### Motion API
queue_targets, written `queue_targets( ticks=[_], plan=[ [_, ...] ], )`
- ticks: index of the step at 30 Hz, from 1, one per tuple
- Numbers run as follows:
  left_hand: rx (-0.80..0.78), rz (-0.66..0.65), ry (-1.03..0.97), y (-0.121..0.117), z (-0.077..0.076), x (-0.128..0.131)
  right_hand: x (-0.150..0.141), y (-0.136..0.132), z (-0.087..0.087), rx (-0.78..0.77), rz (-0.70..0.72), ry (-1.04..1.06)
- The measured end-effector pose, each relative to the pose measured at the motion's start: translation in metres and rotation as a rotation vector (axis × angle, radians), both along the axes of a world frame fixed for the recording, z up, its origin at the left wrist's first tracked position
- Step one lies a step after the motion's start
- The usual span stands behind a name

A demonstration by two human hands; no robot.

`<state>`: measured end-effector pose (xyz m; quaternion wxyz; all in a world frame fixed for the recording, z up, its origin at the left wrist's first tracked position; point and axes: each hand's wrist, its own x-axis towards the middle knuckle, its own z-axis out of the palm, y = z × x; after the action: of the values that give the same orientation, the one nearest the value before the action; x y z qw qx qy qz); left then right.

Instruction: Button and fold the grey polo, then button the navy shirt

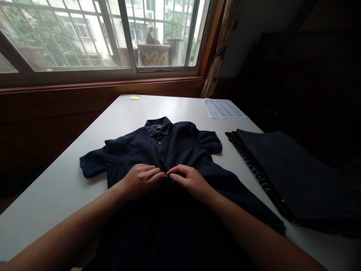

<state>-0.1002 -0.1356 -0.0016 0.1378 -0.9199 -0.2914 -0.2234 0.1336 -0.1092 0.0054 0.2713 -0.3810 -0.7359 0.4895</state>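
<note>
A dark navy short-sleeved shirt [180,139] lies front up on the white table, its collar pointing toward the window. Two buttons near the collar are fastened or lie along the placket; I cannot tell which. At mid-chest my left hand [143,179] is closed on the edge of the shirt's front opening. Facing it, my right hand [189,180] pinches at the same spot with thumb and forefinger. A small pale button [166,175] shows between the fingertips of both hands. The lower part of the shirt is lost in shadow.
Folded dark cloth [293,177] lies along the right side of the white table [64,199]. Printed paper sheets [224,109] rest at the far right corner, a yellow sticky note [134,97] at the far left. Behind stands a barred window [132,69] with a curtain [214,71] beside it.
</note>
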Motion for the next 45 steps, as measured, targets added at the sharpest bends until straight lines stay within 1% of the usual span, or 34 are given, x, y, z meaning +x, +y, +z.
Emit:
queue_targets(
  ticks=[8, 12, 18, 23, 31, 36, 40, 45],
  plan=[
    [-0.009, -0.004, -0.011, -0.0001, -0.0059, -0.0008, -0.0007, -0.0002, -0.0006, -0.025, -0.003, 0.002],
    [-0.002, 0.005, -0.006, 0.0005, -0.0061, -0.0001, -0.0004, 0.0000, -0.0018, -0.047, -0.007, 0.004],
    [-0.044, -0.015, 0.000, -0.0003, -0.0029, -0.0021, 0.0016, 0.0023, -0.0044, -0.175, 0.020, 0.062],
    [-0.073, -0.042, 0.042, -0.0003, -0.0039, -0.0049, 0.0013, 0.0022, -0.0058, -0.232, 0.007, 0.069],
    [-0.068, -0.025, 0.067, 0.0008, -0.0059, -0.0038, 0.0000, 0.0007, -0.0052, -0.238, -0.010, 0.047],
    [-0.076, -0.010, 0.061, -0.0003, -0.0040, -0.0024, -0.0002, 0.0000, -0.0045, -0.240, -0.020, 0.054],
    [-0.101, -0.041, 0.065, -0.0009, -0.0014, -0.0039, -0.0007, 0.0007, -0.0044, -0.239, -0.030, 0.069],
    [-0.134, -0.118, 0.046, -0.0004, -0.0003, -0.0069, -0.0019, -0.0001, -0.0049, -0.225, -0.047, 0.061]
  ],
)
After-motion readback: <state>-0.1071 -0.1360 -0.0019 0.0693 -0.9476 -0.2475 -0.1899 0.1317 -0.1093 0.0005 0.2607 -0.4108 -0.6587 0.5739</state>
